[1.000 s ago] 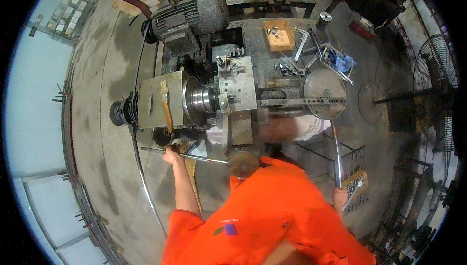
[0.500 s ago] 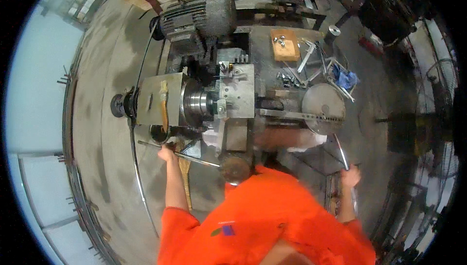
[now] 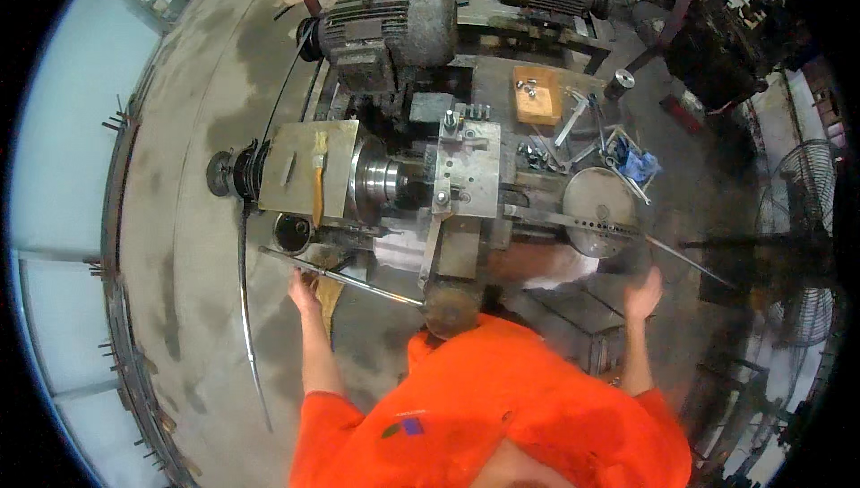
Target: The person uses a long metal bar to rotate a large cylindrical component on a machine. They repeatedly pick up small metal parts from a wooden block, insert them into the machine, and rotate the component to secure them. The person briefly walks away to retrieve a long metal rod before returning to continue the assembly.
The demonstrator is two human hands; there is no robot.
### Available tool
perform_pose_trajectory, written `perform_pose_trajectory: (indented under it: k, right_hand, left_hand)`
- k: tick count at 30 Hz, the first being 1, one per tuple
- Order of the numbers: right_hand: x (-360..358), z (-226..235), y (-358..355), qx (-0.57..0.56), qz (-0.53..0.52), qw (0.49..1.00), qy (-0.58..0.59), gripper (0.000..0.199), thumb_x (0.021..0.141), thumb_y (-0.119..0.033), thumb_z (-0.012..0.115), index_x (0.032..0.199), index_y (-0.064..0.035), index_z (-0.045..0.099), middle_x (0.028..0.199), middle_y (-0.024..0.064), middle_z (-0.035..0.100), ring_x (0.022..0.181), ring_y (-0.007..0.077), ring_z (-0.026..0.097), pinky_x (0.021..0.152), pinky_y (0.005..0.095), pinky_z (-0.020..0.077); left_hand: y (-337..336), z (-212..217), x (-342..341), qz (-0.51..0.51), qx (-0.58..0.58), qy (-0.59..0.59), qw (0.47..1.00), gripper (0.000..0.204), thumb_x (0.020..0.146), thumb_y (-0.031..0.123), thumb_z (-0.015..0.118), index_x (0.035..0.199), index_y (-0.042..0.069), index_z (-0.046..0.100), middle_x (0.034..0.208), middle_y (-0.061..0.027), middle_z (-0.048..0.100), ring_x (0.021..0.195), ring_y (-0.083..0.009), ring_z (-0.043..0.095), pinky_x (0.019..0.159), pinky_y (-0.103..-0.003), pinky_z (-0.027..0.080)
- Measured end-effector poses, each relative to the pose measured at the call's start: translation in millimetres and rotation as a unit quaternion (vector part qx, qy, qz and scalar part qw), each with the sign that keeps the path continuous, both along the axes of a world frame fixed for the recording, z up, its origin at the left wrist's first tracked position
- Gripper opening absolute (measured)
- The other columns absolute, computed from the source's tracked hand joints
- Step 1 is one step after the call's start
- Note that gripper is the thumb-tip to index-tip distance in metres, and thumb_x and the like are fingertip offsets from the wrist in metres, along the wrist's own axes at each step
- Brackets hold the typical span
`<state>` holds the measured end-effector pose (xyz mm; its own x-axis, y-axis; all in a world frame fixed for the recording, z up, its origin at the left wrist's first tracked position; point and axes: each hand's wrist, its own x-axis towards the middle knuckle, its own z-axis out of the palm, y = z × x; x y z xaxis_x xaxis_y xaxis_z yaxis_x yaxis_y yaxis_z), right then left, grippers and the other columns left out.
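My left hand (image 3: pixel 305 295) is just below a long metal lever rod (image 3: pixel 372 289) that runs from a round hub (image 3: pixel 451 311) at the front of the machine. Its fingers point upward and look apart, at or touching the rod's underside. On the right, my right hand (image 3: pixel 643 295) is blurred, with fingers apart and nothing seen in it. A thin metal rod (image 3: pixel 690 261) slopes out beyond that hand, apart from it, beside a round metal disc (image 3: pixel 600 212). Between my hands stands a lathe-like machine with a shiny spindle (image 3: pixel 380 180) and a square tool block (image 3: pixel 468 168).
A brush with a wooden handle (image 3: pixel 318 185) lies on the headstock cover (image 3: pixel 287 166). Large dirty motors (image 3: pixel 390 31) stand behind. A wooden block (image 3: pixel 536 97) with small metal parts, a caliper (image 3: pixel 571 121) and a blue rag (image 3: pixel 640 166) lie at the right. A fan guard (image 3: pixel 806 219) stands far right.
My right hand has let go of the right rod, which now slopes outward to the right. My left hand has loosened from around the lever and dropped slightly under it. The view has shifted.
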<state>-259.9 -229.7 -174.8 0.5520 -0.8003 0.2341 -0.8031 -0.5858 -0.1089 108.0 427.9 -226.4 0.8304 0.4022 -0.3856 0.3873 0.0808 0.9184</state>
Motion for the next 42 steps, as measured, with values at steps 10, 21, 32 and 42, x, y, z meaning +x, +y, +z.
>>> perform_pose_trajectory:
  k: [10,21,32,42]
  right_hand:
    - [-52.6,3.2,141.0,0.304,-0.026,0.951,0.052,0.035,0.056,-0.018,0.062,0.087,-0.0034,0.066,0.085,0.0157,0.064,0.080,0.0295,0.062,0.073,0.0330,0.0486]
    - [9.7,67.7,107.6,0.284,0.040,0.958,0.012,0.027,0.060,-0.010,0.058,0.085,-0.0020,0.065,0.079,0.0172,0.064,0.075,0.0288,0.063,0.068,0.0340,0.0490]
    - [330.8,181.0,220.0,0.199,0.519,0.824,-0.112,0.034,0.059,-0.021,0.062,0.089,-0.0048,0.064,0.086,0.0140,0.061,0.082,0.0320,0.057,0.076,0.0397,0.0457]
    - [406.2,145.8,264.2,0.202,0.556,0.805,0.045,0.017,0.049,-0.020,0.058,0.055,-0.0050,0.063,0.063,0.0154,0.060,0.066,0.0332,0.057,0.064,0.0403,0.0464]
  left_hand:
    - [6.4,-118.7,14.5,-0.451,0.241,-0.034,0.858,0.036,0.082,0.035,0.047,0.102,0.007,0.058,0.101,-0.0133,0.061,0.091,-0.0350,0.058,0.076,-0.040,0.049]
    - [-14.1,-100.1,0.3,-0.482,0.576,-0.047,0.658,0.026,0.075,0.031,0.053,0.089,0.011,0.063,0.085,-0.0142,0.064,0.078,-0.0337,0.061,0.064,-0.044,0.050]
    - [46.5,67.1,-7.5,-0.293,0.488,-0.036,0.822,0.030,0.080,0.016,0.052,0.107,0.002,0.057,0.078,-0.0237,0.060,0.071,-0.0346,0.061,0.063,-0.041,0.047]
    - [230.9,70.0,-164.3,-0.013,0.586,0.169,0.793,0.044,0.084,0.030,0.041,0.116,0.001,0.051,0.104,-0.0202,0.058,0.095,-0.0334,0.055,0.083,-0.040,0.042]
